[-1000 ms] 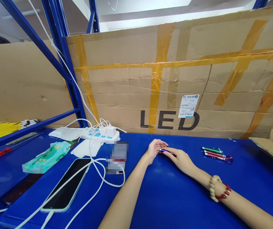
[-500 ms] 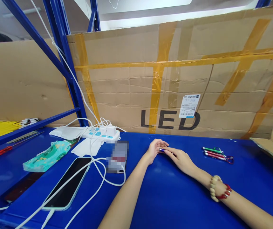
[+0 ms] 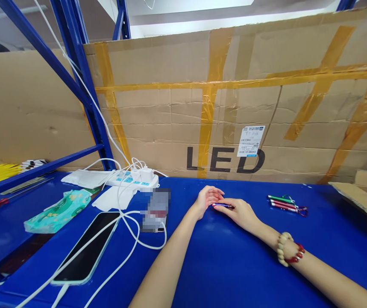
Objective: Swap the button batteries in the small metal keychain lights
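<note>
In front of me, a slim purple metal tube (image 3: 223, 205) is pinched in my right hand (image 3: 241, 214), lying almost level just above the blue tabletop. My left hand (image 3: 207, 199) is beside it, palm turned toward the tube, with its fingers stretched out and slightly curved. The fingertips of both hands come close together; whether they touch is unclear. Off to the right lie a green metal tube (image 3: 279, 199) and red metal tubes (image 3: 284, 206) with small clips at their ends.
A phone (image 3: 89, 248) with a white cable lies at left, and a blurred-out device (image 3: 156, 211) sits nearer my left arm. Behind them is a white power strip (image 3: 132, 179) with plugs. A teal packet (image 3: 58, 210) lies far left. A cardboard wall (image 3: 170, 128) closes the back.
The purple tube has turned to lie more level, and more of its length shows. My right fingers have shifted on it, while my left hand stays spread. The view has shifted slightly.
</note>
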`<act>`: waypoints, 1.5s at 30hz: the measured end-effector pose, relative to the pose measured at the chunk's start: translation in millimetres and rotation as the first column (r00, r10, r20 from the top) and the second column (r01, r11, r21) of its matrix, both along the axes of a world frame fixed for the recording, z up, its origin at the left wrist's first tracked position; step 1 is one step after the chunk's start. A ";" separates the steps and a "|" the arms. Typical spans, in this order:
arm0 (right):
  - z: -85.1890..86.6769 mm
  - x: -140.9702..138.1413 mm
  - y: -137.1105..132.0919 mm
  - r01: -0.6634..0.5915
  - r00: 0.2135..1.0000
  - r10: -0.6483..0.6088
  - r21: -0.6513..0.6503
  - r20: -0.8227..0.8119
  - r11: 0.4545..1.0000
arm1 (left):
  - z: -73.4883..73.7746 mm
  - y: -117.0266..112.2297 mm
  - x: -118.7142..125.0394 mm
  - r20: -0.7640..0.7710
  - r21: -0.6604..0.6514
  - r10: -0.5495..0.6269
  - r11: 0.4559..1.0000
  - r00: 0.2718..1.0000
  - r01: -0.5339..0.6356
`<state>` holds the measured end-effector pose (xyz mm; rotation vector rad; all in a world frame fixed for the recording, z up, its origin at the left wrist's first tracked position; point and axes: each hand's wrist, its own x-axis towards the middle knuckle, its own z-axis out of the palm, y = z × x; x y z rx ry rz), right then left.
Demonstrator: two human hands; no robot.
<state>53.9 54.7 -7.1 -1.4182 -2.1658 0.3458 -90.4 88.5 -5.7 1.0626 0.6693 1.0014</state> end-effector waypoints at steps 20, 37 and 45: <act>-1.8 0.0 1.7 -0.032 0.999 0.032 0.011 0.019 0.999 | -2.2 0.9 0.6 0.024 0.013 0.007 1.000 1.000 -0.007; -3.9 -0.8 2.3 -0.115 0.992 0.110 0.089 0.059 0.989 | -1.2 0.7 1.8 0.049 0.007 0.040 0.999 0.998 -0.040; -1.6 -1.7 0.6 -0.091 0.987 0.081 0.069 0.137 0.994 | -1.2 0.3 1.7 0.052 0.032 0.046 0.998 0.998 -0.048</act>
